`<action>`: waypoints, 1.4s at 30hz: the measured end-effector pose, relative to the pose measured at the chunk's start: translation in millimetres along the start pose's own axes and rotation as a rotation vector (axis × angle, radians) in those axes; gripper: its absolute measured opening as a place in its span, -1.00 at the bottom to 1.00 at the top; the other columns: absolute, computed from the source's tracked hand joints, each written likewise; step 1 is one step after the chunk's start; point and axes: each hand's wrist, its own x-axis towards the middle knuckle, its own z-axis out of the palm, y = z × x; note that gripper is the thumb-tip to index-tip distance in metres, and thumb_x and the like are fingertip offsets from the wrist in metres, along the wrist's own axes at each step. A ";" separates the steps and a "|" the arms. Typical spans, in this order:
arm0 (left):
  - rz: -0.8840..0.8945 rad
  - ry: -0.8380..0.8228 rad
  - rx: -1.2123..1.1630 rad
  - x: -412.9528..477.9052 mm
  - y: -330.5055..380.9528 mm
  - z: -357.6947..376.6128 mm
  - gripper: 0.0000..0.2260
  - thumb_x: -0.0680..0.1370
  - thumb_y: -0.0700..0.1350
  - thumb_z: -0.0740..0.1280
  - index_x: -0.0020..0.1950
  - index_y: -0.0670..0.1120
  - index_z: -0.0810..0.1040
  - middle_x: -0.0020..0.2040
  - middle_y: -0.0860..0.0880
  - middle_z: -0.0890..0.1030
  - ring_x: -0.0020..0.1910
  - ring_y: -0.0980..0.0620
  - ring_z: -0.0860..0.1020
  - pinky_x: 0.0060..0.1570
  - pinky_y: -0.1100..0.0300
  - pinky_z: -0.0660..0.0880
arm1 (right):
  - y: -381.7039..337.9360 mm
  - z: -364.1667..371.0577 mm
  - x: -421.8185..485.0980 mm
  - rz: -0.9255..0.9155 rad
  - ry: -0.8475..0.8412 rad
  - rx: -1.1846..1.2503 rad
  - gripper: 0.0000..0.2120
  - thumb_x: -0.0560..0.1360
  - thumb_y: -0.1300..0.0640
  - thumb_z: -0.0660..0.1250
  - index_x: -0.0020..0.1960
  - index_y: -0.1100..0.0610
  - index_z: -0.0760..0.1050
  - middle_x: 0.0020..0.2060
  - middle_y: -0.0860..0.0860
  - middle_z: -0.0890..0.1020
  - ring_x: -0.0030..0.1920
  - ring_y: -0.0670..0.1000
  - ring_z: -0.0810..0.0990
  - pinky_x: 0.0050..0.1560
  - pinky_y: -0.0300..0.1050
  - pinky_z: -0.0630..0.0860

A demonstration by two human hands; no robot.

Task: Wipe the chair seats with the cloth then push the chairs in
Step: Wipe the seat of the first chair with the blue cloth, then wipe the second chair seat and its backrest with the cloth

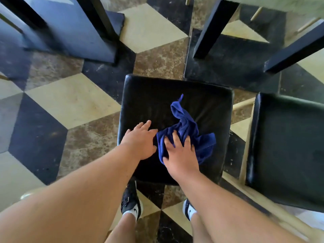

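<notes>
Centrally: black padded chair seat (175, 106), square, viewed from above. Blue cloth (185, 132) — crumpled, lying on the near right part of that seat, one twisted tail trailing toward the far edge. Right hand (180, 155) pressed flat on the cloth's near left portion, fingers spread, not clenched. Left hand (140, 139) just beside it, open, palm down on bare seat, touching the cloth's edge. Second black seat (287, 148) at right — nothing on it. Patterned tile floor (70, 102) beneath.
</notes>
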 end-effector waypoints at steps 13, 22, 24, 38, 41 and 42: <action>-0.042 -0.484 0.112 -45.5 -98.1 -64.6 -0.56 0.72 0.16 0.20 0.47 -0.06 0.55 0.40 -0.11 0.59 0.16 -0.07 0.56 0.11 0.16 0.49 | -145.1 -2.5 18.8 -0.331 -0.130 0.323 -0.54 0.64 -0.06 0.29 0.54 -0.12 0.43 0.56 -0.05 0.39 0.53 0.22 0.23 0.46 0.20 0.33; -0.193 -0.504 -0.985 -93.5 -129.6 27.5 -0.70 0.74 -0.14 0.23 0.48 -0.06 0.46 0.17 -0.06 0.56 -0.21 0.16 0.64 -0.40 0.31 0.59 | -167.7 10.6 6.6 0.156 -0.467 1.121 -0.69 0.55 0.35 0.26 -0.18 0.01 0.62 -0.26 0.03 0.67 -0.18 0.06 0.62 -0.12 -0.08 0.62; -0.262 -0.402 -1.116 -100.9 -134.2 38.1 -0.85 0.71 -0.10 0.31 0.25 0.02 0.60 0.13 -0.05 0.63 -0.12 0.06 0.70 -0.20 0.17 0.69 | -170.8 6.8 4.7 0.267 -0.494 1.271 -0.66 0.49 0.42 0.17 -0.18 0.07 0.60 -0.19 0.13 0.68 -0.06 0.14 0.63 0.14 0.12 0.61; -0.221 -0.549 -1.308 -210.5 -139.2 -41.0 -0.67 0.68 0.14 0.30 0.06 -0.08 0.71 -0.10 -0.09 0.66 -0.29 0.03 0.56 -0.25 0.19 0.44 | -177.7 -122.8 -73.8 0.276 -0.942 1.450 -0.68 0.45 0.38 0.12 0.02 0.23 0.61 -0.03 0.25 0.61 0.02 0.25 0.61 0.18 0.15 0.63; -0.249 -0.456 -1.358 -232.3 -137.5 -53.7 -0.60 0.71 0.17 0.24 0.08 -0.09 0.74 -0.07 -0.13 0.71 -0.27 -0.01 0.62 -0.27 0.16 0.52 | -179.1 -141.3 -90.0 0.245 -0.791 1.431 -0.72 0.46 0.39 0.21 0.03 0.23 0.65 -0.06 0.23 0.65 -0.06 0.19 0.67 0.06 0.09 0.68; -0.275 -0.385 -1.404 -237.6 -136.2 -55.0 -0.60 0.71 0.19 0.24 0.13 -0.06 0.74 -0.05 -0.14 0.71 -0.22 -0.05 0.63 -0.24 0.11 0.57 | -180.9 -146.1 -94.4 0.260 -0.651 1.450 -0.71 0.47 0.40 0.24 0.07 0.20 0.64 -0.06 0.23 0.67 -0.07 0.18 0.68 -0.01 0.07 0.70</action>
